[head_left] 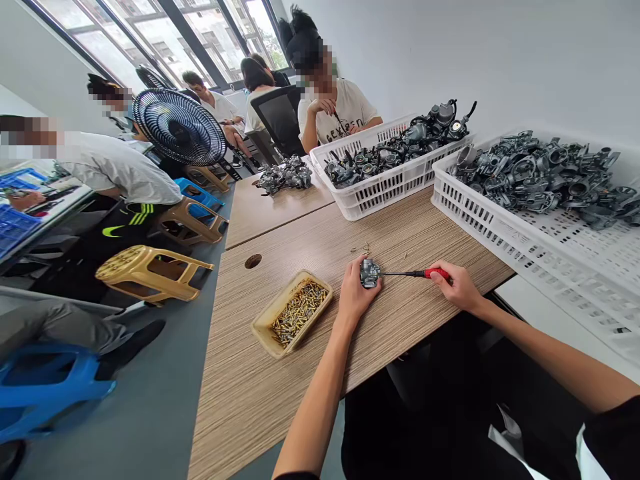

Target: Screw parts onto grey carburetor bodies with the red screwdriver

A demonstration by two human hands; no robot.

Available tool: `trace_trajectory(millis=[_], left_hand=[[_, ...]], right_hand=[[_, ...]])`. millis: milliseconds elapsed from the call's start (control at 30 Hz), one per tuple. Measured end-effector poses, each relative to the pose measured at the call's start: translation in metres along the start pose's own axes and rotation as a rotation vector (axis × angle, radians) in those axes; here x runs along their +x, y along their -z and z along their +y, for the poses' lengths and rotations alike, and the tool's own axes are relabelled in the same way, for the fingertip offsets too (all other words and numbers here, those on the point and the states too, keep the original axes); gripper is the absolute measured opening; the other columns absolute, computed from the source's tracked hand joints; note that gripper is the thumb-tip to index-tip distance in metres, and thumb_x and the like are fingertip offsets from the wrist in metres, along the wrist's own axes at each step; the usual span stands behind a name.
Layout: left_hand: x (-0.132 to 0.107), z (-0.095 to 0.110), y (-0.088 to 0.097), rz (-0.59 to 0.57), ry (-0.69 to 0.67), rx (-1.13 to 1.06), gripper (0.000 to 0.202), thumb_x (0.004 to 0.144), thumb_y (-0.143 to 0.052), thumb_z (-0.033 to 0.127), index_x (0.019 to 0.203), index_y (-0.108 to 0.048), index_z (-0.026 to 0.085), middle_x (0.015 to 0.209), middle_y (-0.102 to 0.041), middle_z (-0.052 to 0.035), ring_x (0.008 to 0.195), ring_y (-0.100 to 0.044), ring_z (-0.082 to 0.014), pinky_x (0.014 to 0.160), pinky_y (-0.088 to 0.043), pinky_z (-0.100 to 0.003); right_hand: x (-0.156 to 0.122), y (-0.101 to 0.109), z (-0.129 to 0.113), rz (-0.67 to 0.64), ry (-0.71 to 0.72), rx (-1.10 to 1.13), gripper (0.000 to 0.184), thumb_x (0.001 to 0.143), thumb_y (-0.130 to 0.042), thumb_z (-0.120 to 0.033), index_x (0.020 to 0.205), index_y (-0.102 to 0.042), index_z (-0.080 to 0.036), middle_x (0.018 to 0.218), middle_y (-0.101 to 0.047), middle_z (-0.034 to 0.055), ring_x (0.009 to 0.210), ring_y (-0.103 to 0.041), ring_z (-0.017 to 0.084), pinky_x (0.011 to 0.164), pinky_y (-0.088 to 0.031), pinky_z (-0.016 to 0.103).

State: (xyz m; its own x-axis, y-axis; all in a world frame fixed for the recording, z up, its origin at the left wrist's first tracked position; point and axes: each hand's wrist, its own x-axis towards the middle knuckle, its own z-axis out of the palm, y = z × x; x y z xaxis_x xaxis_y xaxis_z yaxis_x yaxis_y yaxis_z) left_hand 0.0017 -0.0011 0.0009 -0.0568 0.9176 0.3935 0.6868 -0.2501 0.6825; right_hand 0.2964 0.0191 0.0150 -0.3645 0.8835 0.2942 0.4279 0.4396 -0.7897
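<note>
My left hand (356, 288) is closed around a small grey metal carburetor body (370, 273), holding it against the wooden table. In my right hand (457, 288) is the red handle of a screwdriver (434, 273). Its long dark shaft points left, and the tip meets the right side of the metal part. Exactly where the tip sits on the part is too small to tell. A few small brass pieces (366, 248) lie just beyond my left hand. To the left of that hand stands a yellowish plastic tub (260, 325) filled with small brass-coloured parts.
A white crate (350, 203) of carburetors stands at the back, and another white crate (480, 210) of metal bodies at the right. More carburetors (285, 175) lie on the far table. A person (340, 110) sits across. Stools (150, 270) and a fan (180, 127) are at left.
</note>
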Motion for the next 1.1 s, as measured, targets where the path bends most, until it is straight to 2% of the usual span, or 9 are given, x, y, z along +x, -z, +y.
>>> trace_trajectory(millis=[233, 500, 767, 867, 1033, 1100], left_hand=[[0.0001, 0.0008, -0.0002, 0.002, 0.006, 0.007, 0.061, 0.084, -0.078, 0.023, 0.140, -0.054, 0.026, 0.132, -0.066, -0.0093, 0.121, -0.066, -0.0270, 0.109, -0.055, -0.042], [-0.0006, 0.0008, -0.0002, -0.005, 0.011, 0.006, 0.062, 0.084, -0.078, 0.022, 0.141, -0.054, 0.026, 0.132, -0.065, -0.0092, 0.123, -0.066, -0.0271, 0.110, -0.054, -0.043], [-0.0014, 0.0005, 0.0007, -0.010, 0.020, 0.021, 0.062, 0.085, -0.077, 0.022, 0.142, -0.054, 0.027, 0.131, -0.065, -0.0090, 0.122, -0.065, -0.0273, 0.110, -0.054, -0.042], [-0.0015, -0.0004, 0.0010, -0.003, 0.013, 0.021, 0.062, 0.085, -0.077, 0.022, 0.142, -0.054, 0.027, 0.131, -0.065, -0.0089, 0.122, -0.065, -0.0272, 0.110, -0.054, -0.042], [-0.0013, -0.0018, 0.0013, 0.001, 0.011, 0.018, 0.062, 0.085, -0.077, 0.022, 0.142, -0.053, 0.027, 0.132, -0.065, -0.0090, 0.123, -0.065, -0.0273, 0.110, -0.054, -0.042], [-0.0014, -0.0016, 0.0015, 0.002, 0.011, 0.021, 0.062, 0.086, -0.077, 0.022, 0.142, -0.053, 0.027, 0.132, -0.065, -0.0092, 0.123, -0.065, -0.0274, 0.109, -0.054, -0.042]], right_hand=[[0.0010, -0.0001, -0.0007, -0.003, -0.003, -0.010, 0.030, 0.108, -0.052, -0.046, 0.097, -0.068, -0.022, 0.070, -0.061, 0.0005, 0.058, -0.051, 0.017, 0.059, -0.038, 0.033], [0.0019, -0.0001, -0.0032, -0.010, -0.020, -0.021, 0.035, 0.108, -0.051, -0.053, 0.096, -0.066, -0.023, 0.071, -0.062, 0.0014, 0.060, -0.052, 0.019, 0.058, -0.038, 0.033], [0.0019, 0.0009, -0.0049, -0.077, -0.031, 0.018, 0.034, 0.107, -0.052, -0.051, 0.096, -0.067, -0.023, 0.065, -0.055, -0.0017, 0.055, -0.046, 0.017, 0.056, -0.035, 0.031], [0.0025, 0.0010, -0.0048, -0.113, -0.046, 0.026, 0.034, 0.107, -0.051, -0.052, 0.094, -0.065, -0.023, 0.063, -0.052, -0.0031, 0.054, -0.044, 0.016, 0.056, -0.034, 0.031], [0.0023, 0.0013, -0.0031, -0.148, -0.073, 0.074, 0.023, 0.104, -0.057, -0.049, 0.106, -0.056, -0.026, 0.063, -0.050, -0.0062, 0.051, -0.041, 0.016, 0.054, -0.031, 0.030], [0.0026, 0.0015, -0.0022, -0.145, -0.080, 0.090, 0.022, 0.103, -0.058, -0.048, 0.104, -0.053, -0.027, 0.062, -0.049, -0.0067, 0.051, -0.041, 0.016, 0.054, -0.031, 0.030]])
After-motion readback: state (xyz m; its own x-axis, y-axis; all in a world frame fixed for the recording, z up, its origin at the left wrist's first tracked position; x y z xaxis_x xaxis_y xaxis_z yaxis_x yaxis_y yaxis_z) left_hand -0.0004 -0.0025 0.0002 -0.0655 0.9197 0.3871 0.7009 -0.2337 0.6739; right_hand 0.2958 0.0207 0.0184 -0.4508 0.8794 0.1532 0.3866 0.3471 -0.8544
